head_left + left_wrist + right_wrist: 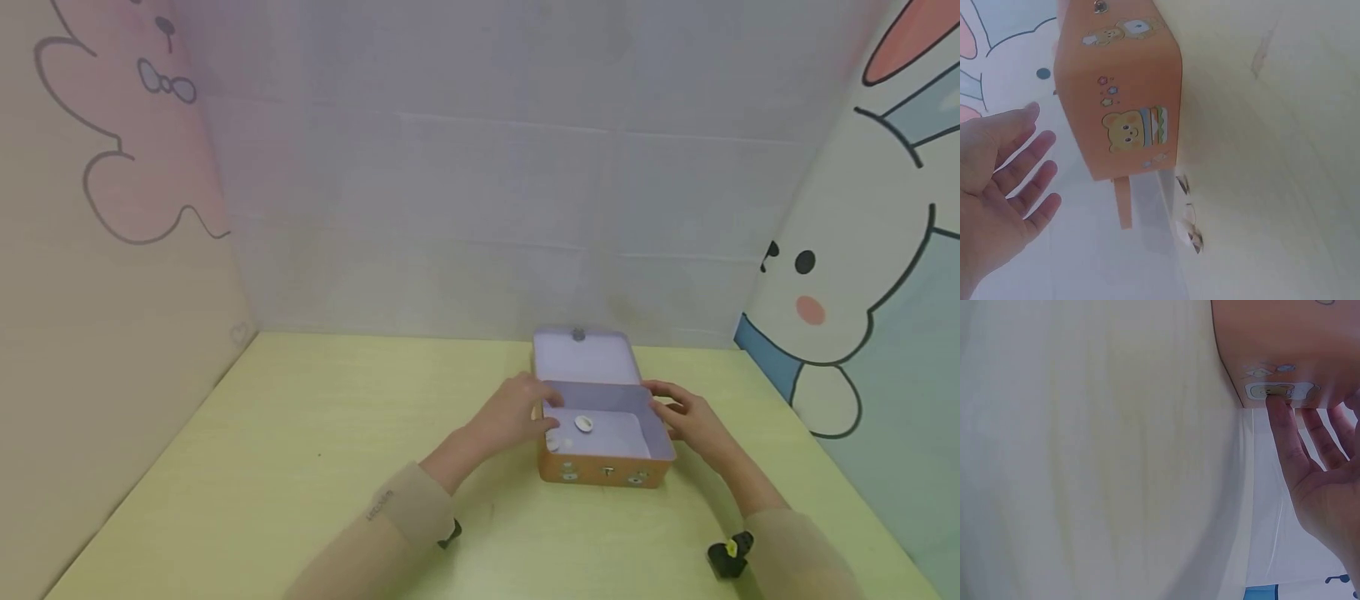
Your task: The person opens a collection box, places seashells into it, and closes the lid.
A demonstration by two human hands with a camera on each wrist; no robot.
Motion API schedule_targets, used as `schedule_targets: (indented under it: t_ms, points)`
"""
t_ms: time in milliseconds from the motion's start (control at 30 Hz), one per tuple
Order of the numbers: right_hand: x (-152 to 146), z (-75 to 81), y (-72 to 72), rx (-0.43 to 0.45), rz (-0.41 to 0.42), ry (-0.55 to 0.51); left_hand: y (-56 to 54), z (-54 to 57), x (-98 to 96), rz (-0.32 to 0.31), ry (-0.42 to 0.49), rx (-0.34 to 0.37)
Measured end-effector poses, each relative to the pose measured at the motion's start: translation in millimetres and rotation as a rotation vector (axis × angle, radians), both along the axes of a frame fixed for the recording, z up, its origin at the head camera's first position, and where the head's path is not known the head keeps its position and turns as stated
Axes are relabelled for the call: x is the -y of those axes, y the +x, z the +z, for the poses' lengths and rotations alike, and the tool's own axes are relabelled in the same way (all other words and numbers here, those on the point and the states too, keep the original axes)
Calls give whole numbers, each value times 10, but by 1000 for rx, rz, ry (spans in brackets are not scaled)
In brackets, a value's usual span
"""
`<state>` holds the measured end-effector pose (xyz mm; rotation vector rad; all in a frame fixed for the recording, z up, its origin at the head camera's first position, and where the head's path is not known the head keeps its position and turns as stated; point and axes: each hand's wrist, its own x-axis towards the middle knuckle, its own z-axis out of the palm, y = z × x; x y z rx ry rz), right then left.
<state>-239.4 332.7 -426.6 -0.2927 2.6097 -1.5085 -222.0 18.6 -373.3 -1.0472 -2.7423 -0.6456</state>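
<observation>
An orange tin case [606,473] with bear pictures stands on the table, its lilac lid [585,357] swung back. A white oval shell-like piece [583,424] lies on its floor, with small pale pieces near the front left corner. My left hand [517,414] is at the case's left wall, fingertips over the rim in the head view; its fingers [1035,169] are spread and loosely bent, holding nothing. On the right side my right hand [690,421] touches the case, one extended fingertip [1277,403] against the printed side and the others by the back edge.
Small white and brown shell-like pieces [1188,234] lie on the table past the case, hidden in the head view. The pale yellow table [322,417] ends at a white cloth backdrop [420,208]. Cartoon-printed panels stand left and right [825,292].
</observation>
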Motion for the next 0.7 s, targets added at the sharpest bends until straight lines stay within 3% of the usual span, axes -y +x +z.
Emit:
schedule_targets:
  t_ms: [333, 700]
  points:
    - [10, 20, 20, -10, -1, -5, -213, -15, 312, -18, 49, 28]
    - [-11, -28, -3, -17, 2, -17, -429, -193, 603, -7, -15, 38]
